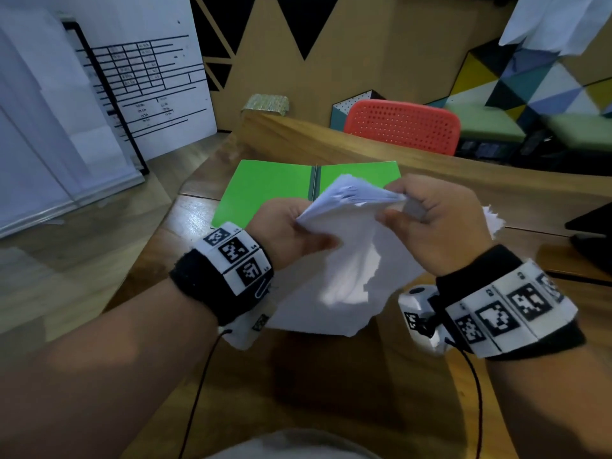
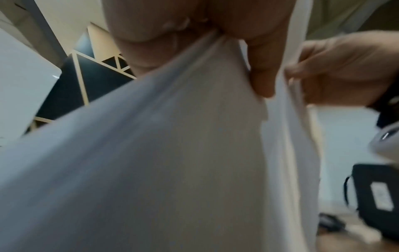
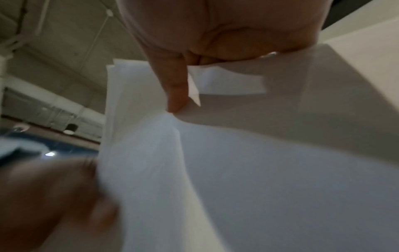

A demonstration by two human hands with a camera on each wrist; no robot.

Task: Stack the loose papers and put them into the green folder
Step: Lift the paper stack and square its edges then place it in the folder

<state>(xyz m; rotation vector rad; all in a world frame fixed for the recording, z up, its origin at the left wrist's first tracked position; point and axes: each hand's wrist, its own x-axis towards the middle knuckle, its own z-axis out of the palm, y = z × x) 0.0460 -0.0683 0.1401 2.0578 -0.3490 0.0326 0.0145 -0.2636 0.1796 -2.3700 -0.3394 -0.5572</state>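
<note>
A bundle of white papers (image 1: 344,260) hangs in the air above the wooden desk, bent and uneven, its sheets not squared. My left hand (image 1: 291,230) grips its upper left edge, thumb on top. My right hand (image 1: 427,220) pinches the upper right corner. Behind the hands the green folder (image 1: 265,190) lies open flat on the desk. In the left wrist view the papers (image 2: 172,153) fill the frame under my left hand (image 2: 254,68). In the right wrist view my right hand (image 3: 179,95) presses a fingertip on the papers (image 3: 259,170).
A red perforated chair (image 1: 402,125) stands behind the desk's far edge (image 1: 331,140). A whiteboard with a printed table (image 1: 145,81) leans at the left. Dark items (image 1: 592,240) lie at the right edge of the desk. A torn white scrap (image 1: 495,221) shows past my right hand.
</note>
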